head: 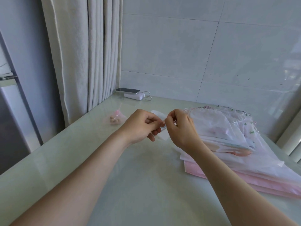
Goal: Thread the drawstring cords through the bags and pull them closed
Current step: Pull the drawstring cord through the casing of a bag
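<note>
Both hands meet at the centre of the frame, raised just above the table. Between them is a small white bag, sheer and limp, so it takes a grip on each side to keep its top edge taut.

The left hand pinches that edge between thumb and forefinger, with the other fingers curled underneath. It looks like the anchor here, holding the channel steady.

The right hand has its fingertips drawn tightly together at the same edge, right against the left thumb. That's a threading grip by my reading, but the drawstring is too fine to make out, so I can't tell whether it pinches cord or fabric.

The pile of bags lies at centre right, just beside the right wrist, so the next bag is an easy reach. At centre left, well apart, a pink bag lies cinched with its pink cord trailing, apparently set aside as finished.

Further back, a phone rests on a power bank beside the curtain, out of the working space.
</note>
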Motion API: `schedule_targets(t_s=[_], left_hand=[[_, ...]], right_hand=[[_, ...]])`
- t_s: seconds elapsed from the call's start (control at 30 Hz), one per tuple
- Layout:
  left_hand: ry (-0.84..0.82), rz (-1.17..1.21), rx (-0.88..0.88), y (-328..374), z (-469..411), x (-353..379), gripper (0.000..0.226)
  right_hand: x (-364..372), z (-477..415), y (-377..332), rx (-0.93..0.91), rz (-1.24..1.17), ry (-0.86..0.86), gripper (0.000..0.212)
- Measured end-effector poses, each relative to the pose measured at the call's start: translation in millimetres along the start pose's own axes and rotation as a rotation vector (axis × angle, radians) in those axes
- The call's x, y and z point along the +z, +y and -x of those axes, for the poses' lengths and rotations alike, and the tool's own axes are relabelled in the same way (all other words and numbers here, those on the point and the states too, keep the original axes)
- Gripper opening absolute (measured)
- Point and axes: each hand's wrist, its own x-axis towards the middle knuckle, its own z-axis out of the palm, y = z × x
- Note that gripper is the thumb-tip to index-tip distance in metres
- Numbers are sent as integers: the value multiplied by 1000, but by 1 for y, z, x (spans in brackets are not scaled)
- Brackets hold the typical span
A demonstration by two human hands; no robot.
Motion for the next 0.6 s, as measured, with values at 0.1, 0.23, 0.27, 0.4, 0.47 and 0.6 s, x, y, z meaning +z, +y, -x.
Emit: schedule_targets(t_s=[0.1, 0.23, 0.27, 0.4, 0.47, 0.6], left_hand=[[72, -81, -20, -4, -1, -2, 18], [173, -105, -37, -4, -3, -5, 19], [169, -116, -43, -5, -3, -6, 19], [85, -273, -45, -7, -2, -8, 18], [34, -356, -15, -4, -1, -5, 17], [-74, -420, 50, 6, 3, 3, 21]], right_hand=[[2, -2, 6, -55, 85, -20, 15], [-5, -2, 8, -55, 175, -59, 21], [-7, -2, 7, -42, 136, -72, 23], [-16, -2, -3, 69, -284, -97, 23], [-18, -3, -7, 110, -436, -38, 18], [-18, -4, -6, 152, -504, 25, 15]])
